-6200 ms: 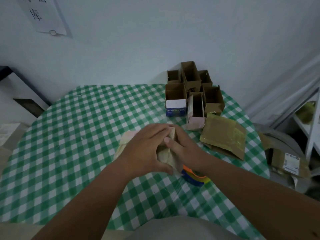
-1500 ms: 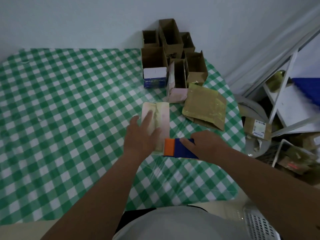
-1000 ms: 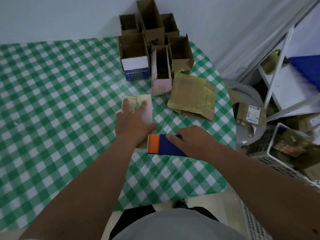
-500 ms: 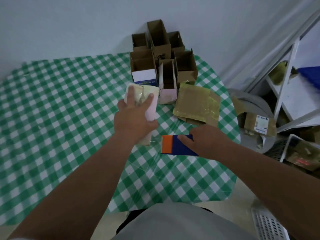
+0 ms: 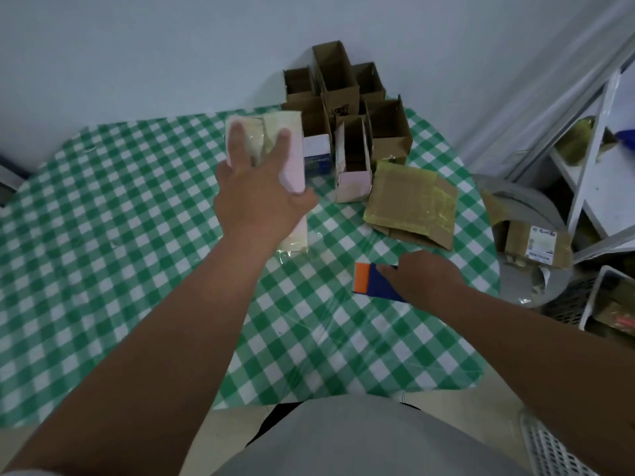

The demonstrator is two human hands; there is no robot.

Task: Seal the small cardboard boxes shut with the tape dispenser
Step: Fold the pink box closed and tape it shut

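The left hand (image 5: 256,194) grips a taped box (image 5: 271,139); the right hand (image 5: 424,278) holds the tape dispenser (image 5: 369,281); open boxes (image 5: 347,108) and a flattened box (image 5: 410,202) crowd the surface (image 5: 103,218) beyond.

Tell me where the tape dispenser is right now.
In the head view the tape dispenser lies on the checked tablecloth, right of centre, under the right hand, nearer than the flattened cardboard.

Views: 1, head-worn, wide-angle. Position: above the near edge of the bench (image 5: 103,235), at the person's head. Facing: forward and down, toward the wall (image 5: 137,46) behind the bench. Range: close; both forearms enter from the bottom edge, the left hand (image 5: 257,197) and right hand (image 5: 426,276) near mid-frame. Lower edge takes in the person's torso. Right margin: shelving (image 5: 591,139) beside the bench.
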